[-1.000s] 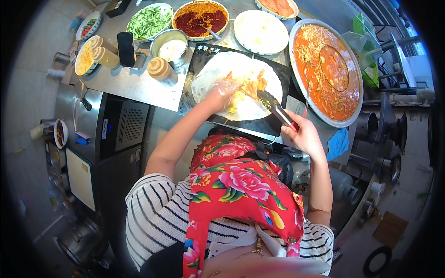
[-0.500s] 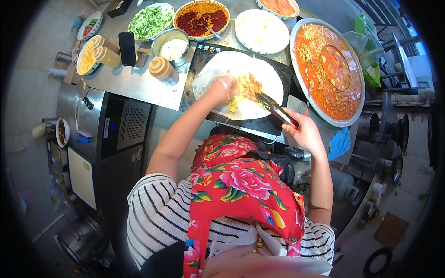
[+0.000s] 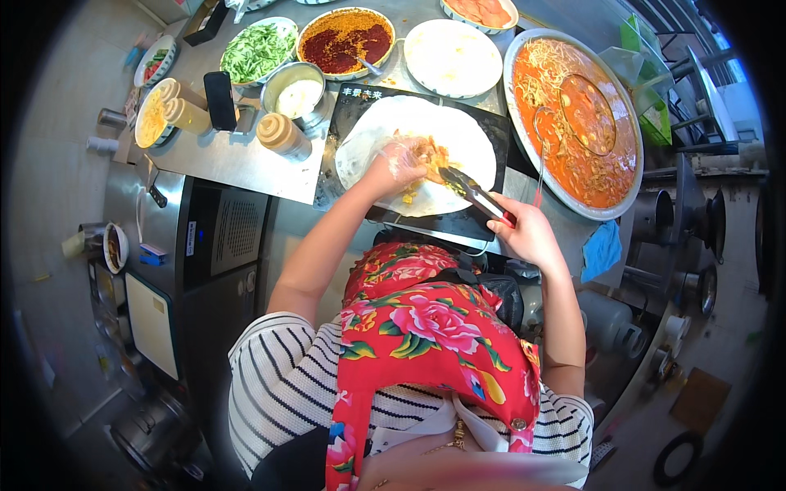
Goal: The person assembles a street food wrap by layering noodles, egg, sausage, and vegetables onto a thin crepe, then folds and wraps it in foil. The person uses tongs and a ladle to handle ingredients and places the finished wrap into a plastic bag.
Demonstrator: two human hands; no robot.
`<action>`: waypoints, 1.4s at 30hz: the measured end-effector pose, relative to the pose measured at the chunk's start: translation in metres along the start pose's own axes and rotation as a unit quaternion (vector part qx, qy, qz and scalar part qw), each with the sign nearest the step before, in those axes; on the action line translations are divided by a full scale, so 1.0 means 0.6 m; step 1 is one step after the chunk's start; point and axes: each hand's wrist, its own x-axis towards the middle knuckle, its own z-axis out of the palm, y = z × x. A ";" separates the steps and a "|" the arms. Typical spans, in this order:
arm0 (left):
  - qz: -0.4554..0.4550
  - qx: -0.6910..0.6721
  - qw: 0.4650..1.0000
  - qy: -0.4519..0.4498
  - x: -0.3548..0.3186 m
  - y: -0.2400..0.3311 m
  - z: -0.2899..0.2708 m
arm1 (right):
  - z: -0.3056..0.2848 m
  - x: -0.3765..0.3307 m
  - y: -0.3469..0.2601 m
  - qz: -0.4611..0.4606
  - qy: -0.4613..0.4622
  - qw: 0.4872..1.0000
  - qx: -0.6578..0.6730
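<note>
A round white sheet of dough or wrapper (image 3: 364,139) lies on a black flat-topped plate (image 3: 332,176) in front of me. A small pile of yellow and orange-brown filling (image 3: 440,157) sits near its middle. My left hand (image 3: 401,164), in a clear plastic glove, has its fingers curled around the left side of the filling; the fingertips are partly hidden in it. My right hand (image 3: 524,229) grips a pair of tongs (image 3: 483,199) with red-edged handles and dark tips. Those tips reach into the filling's right side, close to my left fingers.
A large basin of red broth (image 3: 524,155) with a ladle stands right of the plate. Behind are bowls of shredded greens (image 3: 255,51), chilli powder (image 3: 344,41) and a white food (image 3: 453,57). Left are a steel pot (image 3: 295,88), squeeze bottles (image 3: 282,135) and an upright phone (image 3: 219,100).
My left hand has shifted slightly right and curled more over the filling. The tong tips have moved a little left and down, closer to that hand. The whole view has shifted slightly.
</note>
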 end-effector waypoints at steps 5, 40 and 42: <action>-0.120 -0.189 0.973 -0.064 0.009 -0.012 0.016 | 0.005 0.013 -0.003 0.004 -0.008 1.000 -0.002; -0.106 -0.081 0.982 -0.133 0.065 0.008 -0.002 | -0.029 -0.024 0.009 0.069 0.035 0.996 -0.046; -0.115 -0.110 0.982 -0.105 0.051 0.025 0.003 | -0.015 -0.019 0.016 0.018 0.031 0.999 -0.027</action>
